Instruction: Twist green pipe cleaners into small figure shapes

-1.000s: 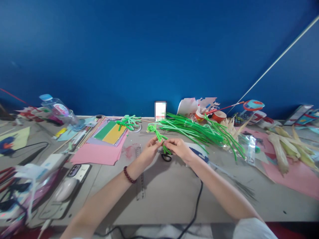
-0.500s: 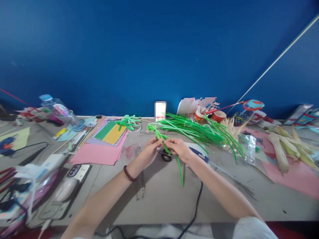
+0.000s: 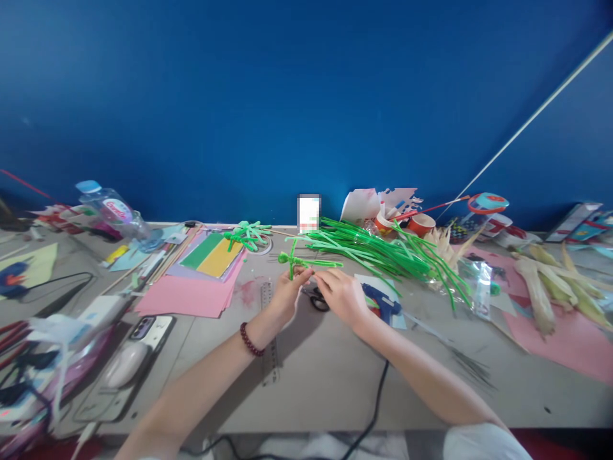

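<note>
Between my hands is a small figure twisted from green pipe cleaners (image 3: 291, 259), with a knot at its left end and a stem reaching right above my fingers. My left hand (image 3: 290, 291) pinches it from below. My right hand (image 3: 341, 291) is closed near the left fingertips; its fingers seem to grip part of the same piece, though the exact contact is hidden. Black-handled scissors (image 3: 318, 300) lie on the table just under the hands. A blue glue gun (image 3: 383, 300) rests on a pale sheet right of my right hand.
Loose green pipe cleaners (image 3: 383, 252) spread at the back right, near red paper cups (image 3: 421, 223). A clear ruler (image 3: 269, 358) lies by my left wrist. Left are pink paper (image 3: 186, 297), a phone (image 3: 153, 329) and a bottle (image 3: 115, 207). Corn husks (image 3: 550, 287) lie right.
The pipe-cleaner figure has turned: its long strand, which hung down to the right, now points right above my fingers. My right hand has shifted slightly, showing more of the glue gun.
</note>
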Motion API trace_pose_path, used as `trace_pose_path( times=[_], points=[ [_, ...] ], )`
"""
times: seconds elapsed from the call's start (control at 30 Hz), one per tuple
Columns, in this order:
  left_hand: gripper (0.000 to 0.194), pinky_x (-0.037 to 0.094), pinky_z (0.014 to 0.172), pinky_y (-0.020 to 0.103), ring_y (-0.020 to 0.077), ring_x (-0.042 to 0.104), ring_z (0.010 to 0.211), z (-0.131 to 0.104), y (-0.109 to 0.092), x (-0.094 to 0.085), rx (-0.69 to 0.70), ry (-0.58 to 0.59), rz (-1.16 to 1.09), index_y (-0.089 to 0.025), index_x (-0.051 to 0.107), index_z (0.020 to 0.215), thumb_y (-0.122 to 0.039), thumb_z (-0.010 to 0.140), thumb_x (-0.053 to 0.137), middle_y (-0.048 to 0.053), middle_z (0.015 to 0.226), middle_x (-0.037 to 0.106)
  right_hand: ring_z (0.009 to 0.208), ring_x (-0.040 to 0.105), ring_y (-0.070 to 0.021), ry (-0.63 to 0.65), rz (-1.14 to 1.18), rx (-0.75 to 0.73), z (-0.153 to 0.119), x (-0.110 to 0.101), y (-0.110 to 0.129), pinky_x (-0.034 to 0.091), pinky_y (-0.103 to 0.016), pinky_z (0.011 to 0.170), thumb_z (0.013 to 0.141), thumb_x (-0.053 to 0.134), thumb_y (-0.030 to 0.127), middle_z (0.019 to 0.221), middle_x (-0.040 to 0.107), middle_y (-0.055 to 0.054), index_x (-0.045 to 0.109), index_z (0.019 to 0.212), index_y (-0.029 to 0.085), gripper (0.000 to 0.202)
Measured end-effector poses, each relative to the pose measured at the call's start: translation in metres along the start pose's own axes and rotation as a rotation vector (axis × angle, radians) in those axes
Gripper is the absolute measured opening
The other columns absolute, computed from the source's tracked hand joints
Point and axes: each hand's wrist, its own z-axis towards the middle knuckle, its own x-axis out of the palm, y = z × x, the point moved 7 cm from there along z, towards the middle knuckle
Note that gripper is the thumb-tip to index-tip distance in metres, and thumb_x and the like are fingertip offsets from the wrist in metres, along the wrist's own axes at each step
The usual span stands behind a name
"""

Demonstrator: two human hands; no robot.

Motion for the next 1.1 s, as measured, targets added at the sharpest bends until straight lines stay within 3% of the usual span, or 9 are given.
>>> trace_pose_path(
  times=[0.1,0.2,0.27,0.37,0.43,0.53,0.77,0.97,1.1],
  points=[
    [0.026,0.038,0.071,0.026,0.011,0.051,0.066,0.002,-0.001,0.004,-0.006,0.072,-0.099,-0.017,0.058,0.058,-0.03,0.057,0.081,-0.003,0.061,0.056,0.079,0.061,-0.0179,0.006,0.312,0.088,0.008,-0.004,-0.006,0.041,-0.025,0.071,0.089,0.048,0.027,0.084,0.069,-0.004,0.069,0.083,0.021,0.024],
    [0.027,0.038,0.072,0.025,0.0109,0.053,0.067,0.004,-0.001,0.007,-0.022,0.136,-0.165,-0.016,0.058,0.058,-0.029,0.057,0.081,-0.003,0.062,0.058,0.063,0.056,-0.0155,0.083,0.578,0.295,0.012,0.002,-0.019,0.039,-0.026,0.06,0.082,0.055,0.038,0.065,0.063,-0.001,0.07,0.075,0.018,0.025],
    [0.026,0.039,0.069,0.024,0.0101,0.053,0.065,0.004,0.0,0.01,-0.033,0.189,-0.192,-0.016,0.058,0.057,-0.028,0.058,0.081,-0.003,0.061,0.059,0.046,0.041,-0.0094,0.193,0.793,0.48,0.008,0.013,-0.029,0.03,-0.024,0.048,0.075,0.062,0.045,0.051,0.05,0.003,0.067,0.07,0.016,0.029],
    [0.023,0.04,0.064,0.023,0.0087,0.054,0.061,0.002,0.006,0.012,-0.105,0.261,-0.266,-0.016,0.06,0.058,-0.024,0.058,0.082,-0.003,0.061,0.061,0.04,0.018,-0.003,0.444,1.181,0.674,-0.001,0.034,-0.029,0.014,-0.022,0.042,0.066,0.07,0.047,0.049,0.036,0.008,0.059,0.064,0.016,0.033],
    [0.023,0.042,0.063,0.022,0.0078,0.054,0.059,0.002,0.01,0.012,-0.162,0.27,-0.321,-0.017,0.061,0.061,-0.022,0.055,0.083,-0.003,0.064,0.063,0.041,0.014,-0.0022,0.582,1.363,0.724,-0.006,0.043,-0.024,0.01,-0.022,0.041,0.062,0.074,0.046,0.052,0.034,0.008,0.053,0.06,0.017,0.035],
    [0.024,0.043,0.062,0.021,0.0074,0.055,0.059,0.002,0.012,0.01,-0.191,0.262,-0.351,-0.017,0.062,0.063,-0.02,0.054,0.084,-0.003,0.066,0.063,0.042,0.014,-0.003,0.61,1.434,0.733,-0.007,0.046,-0.022,0.007,-0.022,0.041,0.06,0.076,0.044,0.052,0.031,0.008,0.05,0.058,0.018,0.037],
    [0.02,0.039,0.062,0.022,0.0092,0.055,0.067,0.005,0.012,0.01,-0.163,0.258,-0.184,-0.017,0.064,0.073,-0.033,0.068,0.075,0.0,0.074,0.062,0.041,0.025,-0.0052,0.285,1.099,0.645,0.005,0.031,-0.037,0.017,-0.022,0.041,0.065,0.07,0.046,0.048,0.039,0.006,0.059,0.067,0.016,0.032],
    [0.03,0.034,0.058,0.023,0.0105,0.052,0.065,0.006,0.021,0.004,-0.25,0.23,0.005,-0.015,0.069,0.077,-0.044,0.07,0.07,0.001,0.067,0.059,0.06,0.047,-0.0134,0.004,0.33,0.187,0.015,-0.008,-0.029,0.034,-0.025,0.057,0.084,0.051,0.033,0.063,0.056,-0.002,0.063,0.07,0.016,0.025],
    [0.022,0.031,0.056,0.022,0.0073,0.044,0.056,0.002,0.009,0.011,-0.138,0.202,0.039,-0.015,0.068,0.07,-0.032,0.06,0.078,-0.001,0.066,0.06,0.063,0.051,-0.0141,0.002,-0.11,-0.032,0.006,-0.01,-0.005,0.028,-0.025,0.054,0.089,0.044,0.019,0.072,0.059,-0.005,0.064,0.079,0.017,0.022]
  ],
)
